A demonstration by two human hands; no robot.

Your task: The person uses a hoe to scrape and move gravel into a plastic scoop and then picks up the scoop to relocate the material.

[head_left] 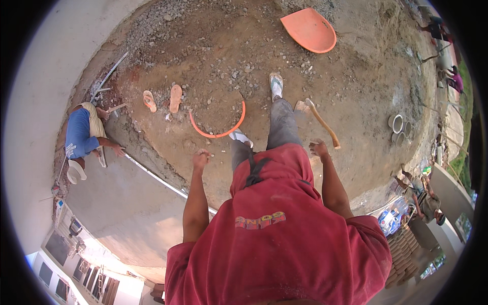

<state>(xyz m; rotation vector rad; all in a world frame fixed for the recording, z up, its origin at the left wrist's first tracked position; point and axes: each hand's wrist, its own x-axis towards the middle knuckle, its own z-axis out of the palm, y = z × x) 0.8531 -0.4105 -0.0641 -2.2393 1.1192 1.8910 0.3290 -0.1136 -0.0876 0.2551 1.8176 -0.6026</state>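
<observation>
Evidently, in the head view, both hands are free of tools. The left hand (201,159) hangs beside the shirt, fingers loosely curled; nothing shows in it, but how tightly it is closed I cannot tell. The right hand (318,147) is relaxed, fingers parted and bent, holding nothing visible. The nearest tool is the hoe (322,123), just beyond the right hand, its bare wooden handle angled toward the person and its blade at the ground; whether the handle itself lies on the soil or leans above it is unclear. The person stands with one foot well ahead of the other, between the hoe and the orange ring (217,136), which has gravel around and inside it.

For this step, a grip on the hoe, footing seems to matter most: thin sandals on loose stones could slip, so plant both feet clear of the blade and the ring. Close the right hand near the handle's end, bring the left lower on the wood, and bend the knees rather than the back. Swing away from the orange pan (310,30), and leave ample room for the co-worker (81,132) crouched at the slab (132,203).
</observation>
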